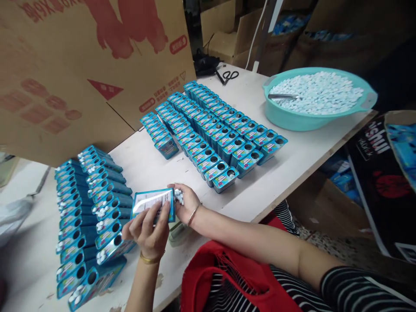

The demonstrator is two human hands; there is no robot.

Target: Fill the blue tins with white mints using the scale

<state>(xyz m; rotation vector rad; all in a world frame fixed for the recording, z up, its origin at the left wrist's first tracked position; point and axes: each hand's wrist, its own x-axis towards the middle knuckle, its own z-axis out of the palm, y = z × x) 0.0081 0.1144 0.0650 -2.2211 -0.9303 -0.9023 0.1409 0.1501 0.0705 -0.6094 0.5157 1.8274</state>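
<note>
My left hand (147, 229) grips a blue mint tin (152, 203) tilted over on its side, its printed label facing up and its end pointing right. Against that end my right hand (188, 203) is cupped, holding a small heap of pale mints (178, 196). The tin's opening itself is hidden. To the left of my hands stand two rows of similar blue tins (113, 247), with round holes in their tops and mints lying on several of them. Beyond my right hand more tins (224, 178) stand in close rows.
A turquoise basin (286, 117) full of pale mints, with a metal scoop (282, 96) in it, stands at the table's back right. Scissors (230, 76) lie near the back edge. A large cardboard box (130, 78) borders the left rear. More boxes sit below at right.
</note>
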